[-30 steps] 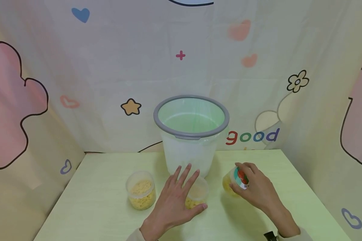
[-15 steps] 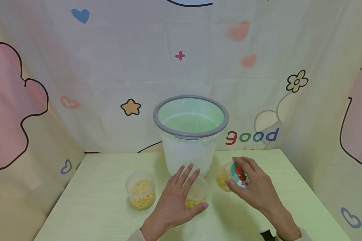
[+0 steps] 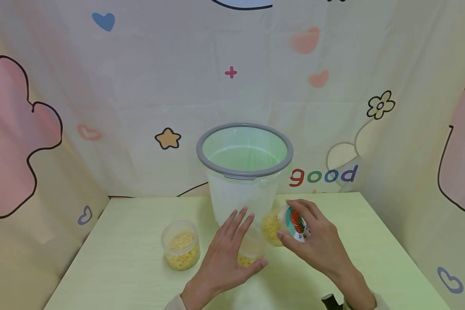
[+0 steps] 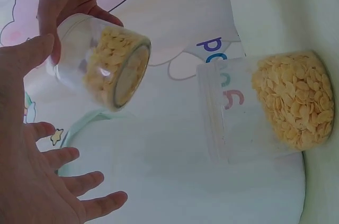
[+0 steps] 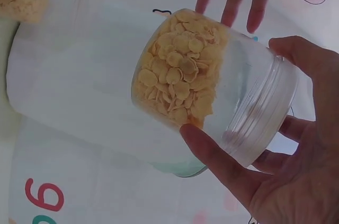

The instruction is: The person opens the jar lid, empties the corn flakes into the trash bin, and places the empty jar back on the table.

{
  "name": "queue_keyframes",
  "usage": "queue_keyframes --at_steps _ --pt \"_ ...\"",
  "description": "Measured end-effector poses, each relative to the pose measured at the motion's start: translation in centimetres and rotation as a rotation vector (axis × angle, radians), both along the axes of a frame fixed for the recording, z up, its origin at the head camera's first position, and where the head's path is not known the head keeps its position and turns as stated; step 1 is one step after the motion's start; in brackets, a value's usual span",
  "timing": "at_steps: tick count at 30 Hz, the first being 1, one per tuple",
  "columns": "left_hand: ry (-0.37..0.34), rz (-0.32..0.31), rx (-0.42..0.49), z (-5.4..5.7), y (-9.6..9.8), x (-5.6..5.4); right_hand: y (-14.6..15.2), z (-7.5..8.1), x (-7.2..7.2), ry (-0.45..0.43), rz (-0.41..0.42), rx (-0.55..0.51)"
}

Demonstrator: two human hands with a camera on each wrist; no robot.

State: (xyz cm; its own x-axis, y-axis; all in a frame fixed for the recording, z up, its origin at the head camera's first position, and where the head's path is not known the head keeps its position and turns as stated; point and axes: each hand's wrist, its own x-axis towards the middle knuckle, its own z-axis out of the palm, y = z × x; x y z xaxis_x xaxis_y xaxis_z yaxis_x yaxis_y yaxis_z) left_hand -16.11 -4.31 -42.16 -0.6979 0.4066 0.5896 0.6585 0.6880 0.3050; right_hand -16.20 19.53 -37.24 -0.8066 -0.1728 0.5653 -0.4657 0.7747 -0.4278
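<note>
My right hand [image 3: 314, 239] grips a clear plastic jar [image 5: 177, 70] of yellow flakes around its lid end. A red and teal label shows on the lid [image 3: 294, 224] in the head view. This jar is off the table and tilted, its flake-filled bottom toward the left hand. My left hand [image 3: 226, 252] hovers with fingers spread, holding nothing. Beneath and beyond it, a second flake jar [image 4: 291, 99] stands upright on the table, partly hidden by the hand in the head view. Farther left stands a third similar jar [image 3: 182, 252], upright.
Behind the jars is a tall white bucket [image 3: 242, 193] with a grey rim and pale green inside. A pale green table [image 3: 128, 267] carries everything. A printed curtain [image 3: 147, 86] encloses the back and sides.
My right hand has carried the gripped jar leftward and slightly up, toward the middle jar. My left hand has stayed nearly in place, and the other jars have not moved.
</note>
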Motion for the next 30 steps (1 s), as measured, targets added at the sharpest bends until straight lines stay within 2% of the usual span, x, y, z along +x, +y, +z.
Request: queue_keyframes --at_steps 17,26,30 --pt "0.069 -0.011 0.090 0.4 0.3 0.4 -2.8 0.7 0.8 -0.134 0.167 -0.098" --pt "0.052 0.004 0.109 0.5 0.3 0.5 -3.9 0.5 0.9 -0.117 0.211 -0.109" --pt "0.110 0.004 0.125 0.4 0.3 0.4 -4.3 0.4 1.0 -0.108 0.227 -0.117"
